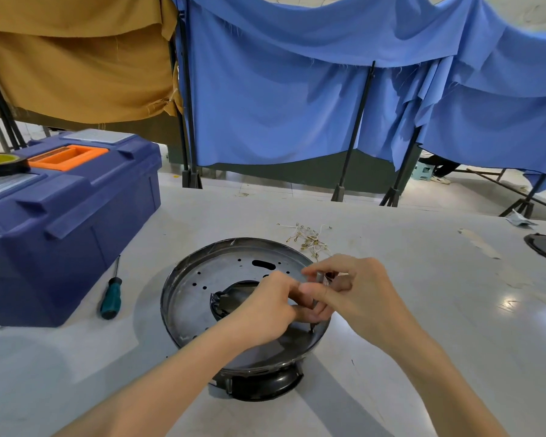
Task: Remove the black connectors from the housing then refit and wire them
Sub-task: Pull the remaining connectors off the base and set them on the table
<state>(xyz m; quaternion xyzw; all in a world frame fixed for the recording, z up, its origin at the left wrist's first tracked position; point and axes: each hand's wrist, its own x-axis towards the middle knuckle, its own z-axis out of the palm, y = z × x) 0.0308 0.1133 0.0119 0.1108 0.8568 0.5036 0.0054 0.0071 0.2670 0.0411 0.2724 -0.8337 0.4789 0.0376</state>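
Round grey metal housing dish (202, 279) sits in the lower middle of the frame on the white table (423, 279). It lies flat with its open side up, and being round it has no long side. The right hand (356, 288) pinches a thin grey metal rod (319, 277), which stands almost straight up with its tip down near the dish's lower right edge. The left hand (265, 307) curls its fingers close beside the rod, but I cannot tell what it holds. The black connectors are hidden under the hands. I think the job is at an early step, because the small loose wires with brass ends (309, 239) lie on the table just behind the dish
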